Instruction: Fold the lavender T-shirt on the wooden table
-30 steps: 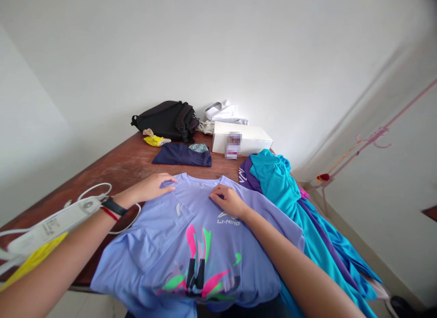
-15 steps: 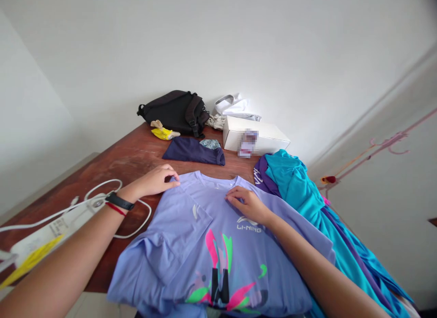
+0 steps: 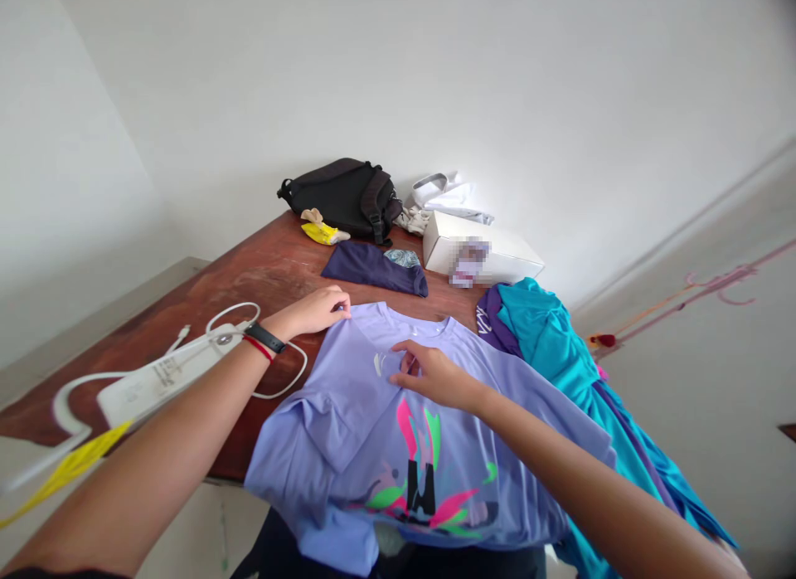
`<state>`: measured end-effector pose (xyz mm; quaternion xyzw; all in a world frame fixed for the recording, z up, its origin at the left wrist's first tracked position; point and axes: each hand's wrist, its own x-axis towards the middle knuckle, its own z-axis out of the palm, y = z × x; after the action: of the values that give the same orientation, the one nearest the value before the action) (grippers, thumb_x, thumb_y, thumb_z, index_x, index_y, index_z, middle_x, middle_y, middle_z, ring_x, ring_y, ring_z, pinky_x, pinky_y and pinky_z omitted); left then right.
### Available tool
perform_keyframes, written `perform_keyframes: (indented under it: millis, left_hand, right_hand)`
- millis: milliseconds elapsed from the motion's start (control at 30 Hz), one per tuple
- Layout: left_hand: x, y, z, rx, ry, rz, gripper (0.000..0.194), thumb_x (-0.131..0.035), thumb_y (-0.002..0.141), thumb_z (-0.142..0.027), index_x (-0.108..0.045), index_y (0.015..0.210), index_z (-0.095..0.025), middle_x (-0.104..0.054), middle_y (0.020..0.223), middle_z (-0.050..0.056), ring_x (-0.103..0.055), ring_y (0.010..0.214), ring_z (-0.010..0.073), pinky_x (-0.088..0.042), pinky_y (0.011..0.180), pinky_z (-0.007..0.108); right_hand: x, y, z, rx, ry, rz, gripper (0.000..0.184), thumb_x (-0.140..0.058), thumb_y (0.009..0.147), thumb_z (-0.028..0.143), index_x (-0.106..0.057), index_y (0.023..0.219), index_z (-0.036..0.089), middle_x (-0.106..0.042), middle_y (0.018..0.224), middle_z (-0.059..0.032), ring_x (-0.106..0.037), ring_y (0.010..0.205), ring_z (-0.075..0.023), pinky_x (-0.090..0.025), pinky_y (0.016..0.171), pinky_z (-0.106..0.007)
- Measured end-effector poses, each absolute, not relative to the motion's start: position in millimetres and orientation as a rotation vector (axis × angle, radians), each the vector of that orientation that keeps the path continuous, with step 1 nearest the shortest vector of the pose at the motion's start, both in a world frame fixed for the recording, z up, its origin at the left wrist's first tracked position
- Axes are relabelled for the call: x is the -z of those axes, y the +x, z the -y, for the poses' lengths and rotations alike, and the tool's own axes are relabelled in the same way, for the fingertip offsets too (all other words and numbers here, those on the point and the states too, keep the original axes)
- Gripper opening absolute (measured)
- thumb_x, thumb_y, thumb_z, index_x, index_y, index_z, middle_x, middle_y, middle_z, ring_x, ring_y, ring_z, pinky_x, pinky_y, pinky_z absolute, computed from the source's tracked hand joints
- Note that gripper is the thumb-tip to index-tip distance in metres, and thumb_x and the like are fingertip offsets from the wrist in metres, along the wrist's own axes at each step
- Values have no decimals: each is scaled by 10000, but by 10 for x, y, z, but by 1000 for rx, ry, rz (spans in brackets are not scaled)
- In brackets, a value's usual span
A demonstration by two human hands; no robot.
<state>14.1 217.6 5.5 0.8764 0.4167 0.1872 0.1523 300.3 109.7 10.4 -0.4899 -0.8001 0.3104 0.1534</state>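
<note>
Right hand [image 3: 435,378] nearer lavender shirt's [image 3: 336,405] small logo [image 3: 379,363]

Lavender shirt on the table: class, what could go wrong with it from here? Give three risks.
1. Its lower part hangs over the front edge of the table, so the shirt might slide off.
2. The white cable loops close beside it and could snag a sleeve.
3. The teal garment lies against its other side and may get dragged along.
</note>
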Motion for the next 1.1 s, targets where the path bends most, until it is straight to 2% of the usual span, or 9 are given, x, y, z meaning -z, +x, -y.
perform_keyframes:
  millis: [200,333,433,533,633,733,867,1000,1100]
  left_hand:
    - [-94,102,-2190,-568,2491,-1247,210,-525,901,-346,-648,904,-175,-673,974,85,-631,905,225,-476,850,335]
    - [-275,138,-1930,-622,2437,-1324,279,-561,895,-353,-608,1110,-181,-673,1123,98,-637,1014,246,-480,884,345]
    - [-456,142,-1440,-540,2449,-1329,249,-575,905,-392,-619,1087,-228,-674,1124,62,-651,979,244,-473,869,344]
    - [-470,75,-864,-318,2391,-1237,328,-673,840,-433,-622,1133,-296,-666,1162,30,-659,1002,248,-473,871,326]
    - [-282,-9,-446,-332,2381,-1353,380,-688,822,-359,-596,1187,-308,-621,1236,39,-625,1118,262,-450,958,337]
    - [-66,-47,-259,-465,2341,-1560,150,-505,916,-249,-611,1023,-258,-621,1087,45,-645,988,224,-472,869,321]
    - [58,-107,-178,-765,2262,-1620,125,-442,925,-213,-562,894,-229,-613,899,15,-621,793,167,-475,754,270]
    - [86,-243,-118,-957,2092,-1800,64,-496,917,-266,-547,910,-227,-618,784,-20,-592,635,137,-474,629,237]
    - [92,-263,-85,-1027,2170,-1908,206,-537,912,-309,-551,1092,-211,-674,967,40,-657,765,183,-532,734,291]
  right_hand:
    - [37,2902,-1236,-960,-1365,2187,411,-725,761,210,-638,1163,208,-628,743,36,-584,666,-135,-446,661,-261]
    - [169,2909,-1305,-1189,-1224,1954,403,-673,787,263,-582,1171,184,-575,676,62,-550,606,-122,-451,614,-256]
    - [214,2929,-1313,-1220,-1182,1824,359,-663,789,295,-587,1127,199,-546,673,65,-523,569,-110,-459,562,-243]
    - [135,2917,-1288,-1347,-1167,1671,323,-674,779,343,-613,1072,222,-498,687,65,-519,567,-111,-523,530,-251]
    - [-40,2848,-1256,-1505,-1133,1540,254,-690,768,343,-653,987,218,-477,712,52,-557,636,-121,-605,589,-294]
    - [-224,2722,-1239,-1601,-1127,1401,174,-690,767,281,-669,919,201,-509,736,39,-588,640,-112,-626,603,-298]
    - [-394,2509,-1261,-1666,-1085,1184,129,-693,772,220,-664,893,184,-556,759,28,-621,604,-98,-620,577,-267]
    - [-486,2274,-1325,-1728,-981,1037,91,-676,813,178,-651,900,174,-598,749,17,-667,617,-118,-623,598,-271]
    - [-516,2078,-1373,-1763,-937,961,72,-628,848,128,-640,908,167,-603,746,15,-697,630,-135,-621,590,-267]
